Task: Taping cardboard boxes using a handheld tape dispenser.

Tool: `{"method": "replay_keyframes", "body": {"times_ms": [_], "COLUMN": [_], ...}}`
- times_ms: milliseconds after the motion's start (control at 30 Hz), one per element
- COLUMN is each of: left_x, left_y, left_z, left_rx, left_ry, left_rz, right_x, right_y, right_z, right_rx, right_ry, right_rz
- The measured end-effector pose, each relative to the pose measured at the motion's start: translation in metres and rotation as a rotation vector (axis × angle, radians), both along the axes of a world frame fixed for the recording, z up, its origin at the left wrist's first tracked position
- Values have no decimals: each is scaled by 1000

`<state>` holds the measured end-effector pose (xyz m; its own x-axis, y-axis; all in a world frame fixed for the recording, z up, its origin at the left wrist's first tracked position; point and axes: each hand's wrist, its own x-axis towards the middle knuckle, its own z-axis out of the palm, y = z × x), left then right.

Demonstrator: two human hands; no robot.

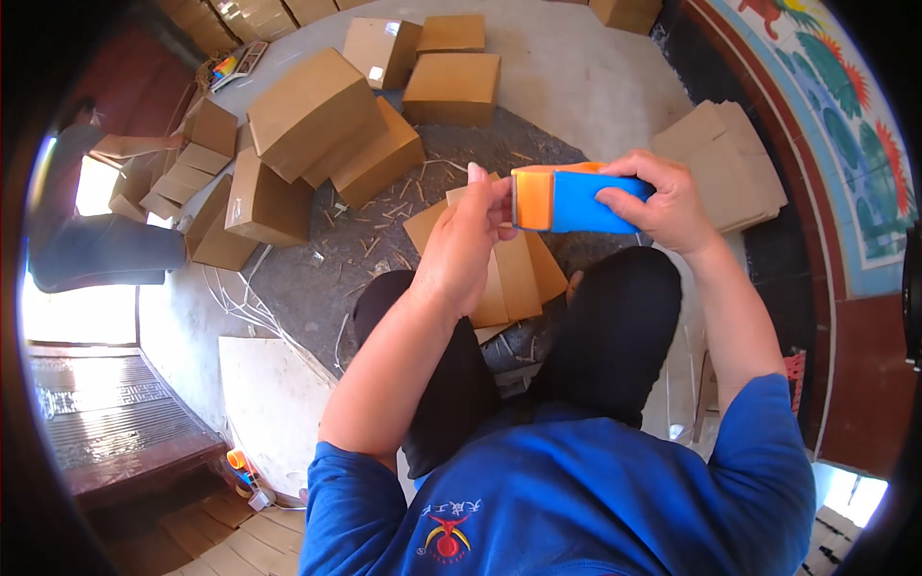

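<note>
A blue and orange tape dispenser point(595, 200) is held up above my lap, its orange end toward the left. My right hand point(663, 202) wraps round its blue end, thumb across the top face. At the orange end, my left hand point(466, 230) has curled fingers against the dark front edge and its thumb up. Whatever those fingertips pinch is too small to make out. Below the dispenser, a brown carton point(509, 288) stands on the floor between my knees, partly hidden by my left hand and legs.
Several closed cartons point(312, 110) are piled ahead to the left. Flattened cardboard point(725, 168) lies at the right by a painted wall point(850, 144). Pale straps point(245, 307) trail over the littered floor. Another person point(96, 211) handles cartons at the far left. A second orange and blue dispenser point(240, 466) lies lower left.
</note>
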<state>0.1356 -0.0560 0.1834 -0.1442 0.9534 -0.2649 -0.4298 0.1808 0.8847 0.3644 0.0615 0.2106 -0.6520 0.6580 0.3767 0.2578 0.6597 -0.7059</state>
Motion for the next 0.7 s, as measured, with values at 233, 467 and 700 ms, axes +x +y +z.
{"method": "replay_keyframes", "body": {"times_ms": [233, 467, 700], "left_x": [1, 13, -13], "left_y": [-42, -59, -90], "left_z": [-11, -113, -174], "left_rx": [-9, -293, -526], "left_ry": [-599, -150, -19], "left_rz": [-66, 438, 552], "right_x": [7, 0, 38], "right_y": [-8, -27, -30], "right_z": [-21, -86, -142], "right_rx": [-806, -570, -452], "right_ry": [270, 10, -269], "right_rz": [112, 98, 24]}}
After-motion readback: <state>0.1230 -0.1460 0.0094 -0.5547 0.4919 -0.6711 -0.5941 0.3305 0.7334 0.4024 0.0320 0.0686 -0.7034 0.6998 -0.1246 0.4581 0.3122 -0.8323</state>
